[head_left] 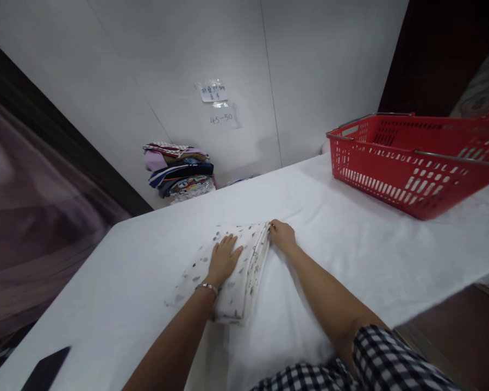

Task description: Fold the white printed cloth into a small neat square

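A white cloth [244, 271] with small grey and dark printed shapes lies folded in layers on the white-covered table. My left hand [224, 258] rests flat on its top, fingers stretched out. At the cloth's far right corner, my right hand [282, 234] pinches the folded edge between thumb and fingers. The stacked layers show along the right side of the cloth, below my right hand. What the cloth is for, or its full size, the folds do not show.
A red plastic basket [391, 176] with metal handles stands at the table's right. Beyond the far edge is a pile of folded clothes [181, 168] against the wall. A dark flat object [46, 369] lies at the near left. Paper signs [222, 117] hang on the wall.
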Demonstrator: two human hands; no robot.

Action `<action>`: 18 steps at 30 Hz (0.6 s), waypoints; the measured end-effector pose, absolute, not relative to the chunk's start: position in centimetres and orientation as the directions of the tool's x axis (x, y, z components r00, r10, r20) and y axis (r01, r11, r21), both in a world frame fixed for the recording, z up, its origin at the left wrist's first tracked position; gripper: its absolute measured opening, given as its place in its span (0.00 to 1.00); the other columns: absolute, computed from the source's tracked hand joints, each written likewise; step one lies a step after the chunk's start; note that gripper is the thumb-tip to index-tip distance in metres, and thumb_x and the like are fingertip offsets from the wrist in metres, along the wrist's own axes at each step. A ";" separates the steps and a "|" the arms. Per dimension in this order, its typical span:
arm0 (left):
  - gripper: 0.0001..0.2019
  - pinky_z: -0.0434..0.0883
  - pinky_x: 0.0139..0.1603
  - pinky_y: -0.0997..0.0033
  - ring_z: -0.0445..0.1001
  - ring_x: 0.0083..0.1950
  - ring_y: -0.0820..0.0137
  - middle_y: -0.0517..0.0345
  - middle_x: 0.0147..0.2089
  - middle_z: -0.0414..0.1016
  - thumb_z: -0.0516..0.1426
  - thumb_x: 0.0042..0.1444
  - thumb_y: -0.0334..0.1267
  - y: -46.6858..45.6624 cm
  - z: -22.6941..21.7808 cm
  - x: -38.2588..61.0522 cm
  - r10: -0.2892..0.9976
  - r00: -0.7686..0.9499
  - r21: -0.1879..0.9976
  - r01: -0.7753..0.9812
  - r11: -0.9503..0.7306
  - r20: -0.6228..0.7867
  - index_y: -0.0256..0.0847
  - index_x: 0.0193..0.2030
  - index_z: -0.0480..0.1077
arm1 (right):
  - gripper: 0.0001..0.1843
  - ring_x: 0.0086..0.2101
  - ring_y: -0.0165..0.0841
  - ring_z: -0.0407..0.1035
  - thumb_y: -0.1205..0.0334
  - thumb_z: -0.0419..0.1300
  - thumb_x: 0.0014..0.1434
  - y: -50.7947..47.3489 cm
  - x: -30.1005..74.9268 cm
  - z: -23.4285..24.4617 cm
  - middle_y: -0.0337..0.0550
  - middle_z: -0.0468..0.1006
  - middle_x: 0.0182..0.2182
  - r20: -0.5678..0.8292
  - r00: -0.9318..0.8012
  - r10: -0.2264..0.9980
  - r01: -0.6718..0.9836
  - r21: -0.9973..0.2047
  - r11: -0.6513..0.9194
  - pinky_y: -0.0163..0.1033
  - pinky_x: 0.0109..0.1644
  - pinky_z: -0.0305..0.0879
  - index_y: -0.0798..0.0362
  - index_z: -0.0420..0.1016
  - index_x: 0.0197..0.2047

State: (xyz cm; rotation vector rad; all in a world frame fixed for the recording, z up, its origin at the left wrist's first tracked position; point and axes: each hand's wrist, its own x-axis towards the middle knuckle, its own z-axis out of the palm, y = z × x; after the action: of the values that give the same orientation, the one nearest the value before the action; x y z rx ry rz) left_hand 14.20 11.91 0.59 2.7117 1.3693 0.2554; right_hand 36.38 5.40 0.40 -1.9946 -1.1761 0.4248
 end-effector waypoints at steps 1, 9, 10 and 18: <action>0.27 0.48 0.66 0.54 0.50 0.68 0.63 0.51 0.67 0.54 0.42 0.62 0.51 11.9 0.7 14.2 0.807 0.581 0.165 0.791 -0.590 0.101 0.40 0.63 0.57 | 0.12 0.38 0.34 0.67 0.60 0.50 0.60 5.3 36.5 0.4 0.43 0.77 0.36 0.096 0.517 0.851 0.616 -0.732 -0.291 0.34 0.39 0.55 0.48 0.73 0.42; 0.25 0.46 0.66 0.53 0.48 0.68 0.63 0.52 0.67 0.52 0.45 0.61 0.49 12.0 1.1 14.4 0.820 0.570 0.194 0.799 -0.569 0.056 0.42 0.62 0.58 | 0.10 0.34 0.33 0.68 0.59 0.51 0.60 5.2 36.2 0.5 0.42 0.77 0.34 0.067 0.486 0.871 0.678 -0.658 -0.328 0.34 0.33 0.53 0.48 0.72 0.41; 0.25 0.46 0.66 0.53 0.48 0.68 0.63 0.52 0.68 0.52 0.45 0.61 0.48 12.0 1.3 14.4 0.825 0.565 0.203 0.804 -0.559 0.034 0.42 0.62 0.58 | 0.09 0.34 0.33 0.68 0.59 0.52 0.59 5.3 36.2 0.5 0.42 0.77 0.34 0.060 0.485 0.872 0.678 -0.657 -0.331 0.34 0.33 0.53 0.49 0.72 0.40; 0.25 0.56 0.61 0.62 0.62 0.60 0.63 0.50 0.59 0.66 0.50 0.57 0.53 8.8 4.9 16.8 0.795 0.596 0.245 0.759 -0.603 0.109 0.40 0.56 0.65 | 0.07 0.33 0.32 0.66 0.63 0.52 0.57 5.6 36.3 0.2 0.40 0.76 0.33 0.106 0.474 0.874 0.676 -0.680 -0.284 0.33 0.32 0.52 0.50 0.71 0.35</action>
State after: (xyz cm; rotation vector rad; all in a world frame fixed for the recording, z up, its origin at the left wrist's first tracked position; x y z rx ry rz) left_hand 16.81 8.81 4.87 2.6495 1.3021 0.3096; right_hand 36.26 5.56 0.24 -2.0503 -1.2800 0.3779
